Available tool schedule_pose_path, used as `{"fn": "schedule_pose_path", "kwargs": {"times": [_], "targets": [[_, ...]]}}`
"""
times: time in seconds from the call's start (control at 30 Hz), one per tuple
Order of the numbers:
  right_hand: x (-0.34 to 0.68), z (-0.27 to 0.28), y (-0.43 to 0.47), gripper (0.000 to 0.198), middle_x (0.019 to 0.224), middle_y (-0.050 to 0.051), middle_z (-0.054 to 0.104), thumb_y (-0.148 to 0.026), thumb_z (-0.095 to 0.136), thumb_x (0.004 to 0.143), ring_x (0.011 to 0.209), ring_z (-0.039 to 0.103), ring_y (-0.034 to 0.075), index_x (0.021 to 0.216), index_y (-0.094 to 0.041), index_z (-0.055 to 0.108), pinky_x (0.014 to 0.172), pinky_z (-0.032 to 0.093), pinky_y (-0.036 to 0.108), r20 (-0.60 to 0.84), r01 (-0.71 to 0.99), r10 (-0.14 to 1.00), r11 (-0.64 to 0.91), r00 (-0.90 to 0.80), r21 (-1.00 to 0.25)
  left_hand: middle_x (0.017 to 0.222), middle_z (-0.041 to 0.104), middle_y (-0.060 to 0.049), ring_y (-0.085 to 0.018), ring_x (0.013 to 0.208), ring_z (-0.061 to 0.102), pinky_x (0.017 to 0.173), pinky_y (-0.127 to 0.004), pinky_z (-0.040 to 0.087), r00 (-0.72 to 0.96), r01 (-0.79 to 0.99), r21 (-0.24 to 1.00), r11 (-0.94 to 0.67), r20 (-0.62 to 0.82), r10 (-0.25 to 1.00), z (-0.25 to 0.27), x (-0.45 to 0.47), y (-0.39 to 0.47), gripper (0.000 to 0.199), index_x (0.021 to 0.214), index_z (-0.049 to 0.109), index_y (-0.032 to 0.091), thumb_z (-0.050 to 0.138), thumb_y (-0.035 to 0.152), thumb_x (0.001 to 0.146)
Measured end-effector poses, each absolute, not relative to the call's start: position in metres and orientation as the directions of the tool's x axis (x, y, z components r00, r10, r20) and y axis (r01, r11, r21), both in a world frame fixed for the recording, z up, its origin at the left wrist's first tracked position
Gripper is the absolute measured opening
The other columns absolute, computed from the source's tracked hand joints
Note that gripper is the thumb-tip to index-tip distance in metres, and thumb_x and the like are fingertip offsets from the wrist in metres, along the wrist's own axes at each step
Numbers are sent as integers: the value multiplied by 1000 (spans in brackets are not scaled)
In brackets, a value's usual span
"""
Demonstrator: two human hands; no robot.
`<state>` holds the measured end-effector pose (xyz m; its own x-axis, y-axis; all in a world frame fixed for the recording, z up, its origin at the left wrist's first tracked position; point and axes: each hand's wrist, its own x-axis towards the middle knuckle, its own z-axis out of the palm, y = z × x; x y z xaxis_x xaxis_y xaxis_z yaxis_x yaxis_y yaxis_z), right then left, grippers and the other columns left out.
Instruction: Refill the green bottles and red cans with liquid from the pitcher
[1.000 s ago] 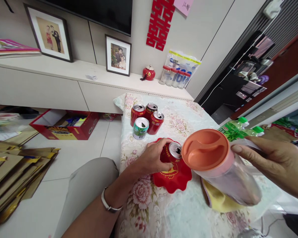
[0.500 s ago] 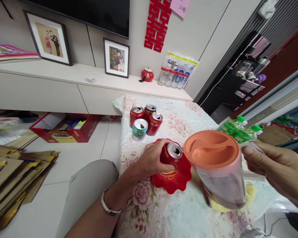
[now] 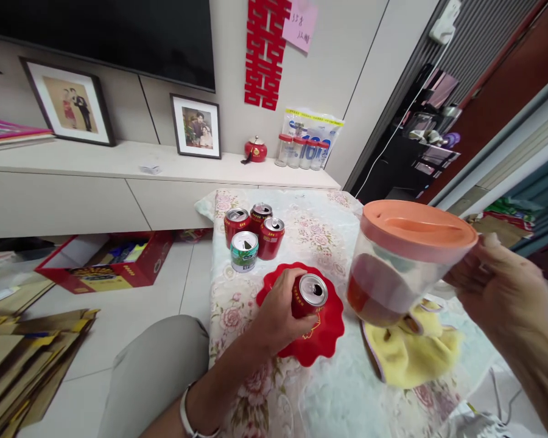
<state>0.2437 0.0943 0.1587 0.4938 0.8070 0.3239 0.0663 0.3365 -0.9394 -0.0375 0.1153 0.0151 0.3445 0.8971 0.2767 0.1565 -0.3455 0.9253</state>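
Observation:
My left hand is wrapped round a dark red drink can with an opened top, above a red scalloped plate. In my right hand is the handle of a clear plastic pitcher with an orange lid, raised over the table to the right of the can. Reddish-brown liquid shows low in the pitcher. Beneath and behind it lies a crumpled yellow cloth. Left of the plate's far side stand several opened cans, among them a green and white can and a red can.
A floral tablecloth covers the table. Beyond it, a white cabinet carries framed photos, a red jar and glass jars with red lids. On the floor at left are a red box and flattened cardboard.
My right hand has lifted the pitcher, uncovering more of the yellow cloth. My left hand keeps its hold on the can. The whole view has shifted slightly.

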Motion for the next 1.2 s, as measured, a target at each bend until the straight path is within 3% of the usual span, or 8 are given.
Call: {"fn": "schedule_pose_path", "kwargs": {"times": [0.1,0.3,0.47,0.67,0.83,0.97,1.07,1.2], "targets": [[241,147,108,55,43,-8,32,-35,91,66,35,26,5,51,-20,40,35,21,23,317,-10,784,381,534,-924,121,66,-4,-27,113,66,101,-45,52,357,127,951,-280,220,908,16,-38,116,60,121,53,26,77,13,67],[238,111,142,61,43,-10,29,-52,90,65,38,22,4,51,-21,39,37,18,22,368,-9,720,462,589,-887,126,68,-7,-29,118,66,106,-49,52,408,96,967,-236,178,896,17,-40,115,61,125,51,25,74,15,69],[230,80,167,66,45,-11,28,-62,86,67,39,21,4,53,-22,36,37,18,20,376,-9,695,482,613,-876,141,64,-10,-32,131,61,112,-53,48,444,110,978,-178,112,889,10,-39,115,82,141,39,27,78,18,70],[219,53,185,68,46,-12,24,-69,82,66,39,19,4,54,-23,34,37,17,21,370,-15,703,476,607,-879,124,72,-6,-31,117,67,105,-52,52,448,132,985,-110,40,893,11,-40,116,57,121,52,26,78,21,71],[222,43,188,69,48,-12,22,-72,79,70,40,19,5,56,-24,32,39,19,22,385,40,730,442,565,-896,121,72,-6,-31,114,68,101,-50,53,438,161,978,-135,52,897,14,-40,116,56,118,53,26,76,20,68],[233,44,181,59,51,-6,42,-74,71,77,45,41,10,60,-23,46,46,38,26,416,167,763,386,495,-907,117,73,-4,-30,111,69,100,-47,54,450,161,978,-136,50,892,18,-41,117,52,117,54,26,76,24,71],[240,44,155,49,83,6,71,-69,67,83,77,67,22,86,-20,70,71,55,37,447,319,753,324,483,-891,119,73,-3,-31,116,68,104,-47,52,462,186,972,-144,43,886,18,-42,119,54,119,53,26,76,26,71],[245,36,93,38,115,11,73,-53,69,89,105,68,28,112,-22,74,91,56,45,510,505,686,235,519,-830,124,72,-3,-31,122,67,108,-48,50,489,183,973,-144,37,871,14,-43,121,57,123,52,26,76,25,72]]}}
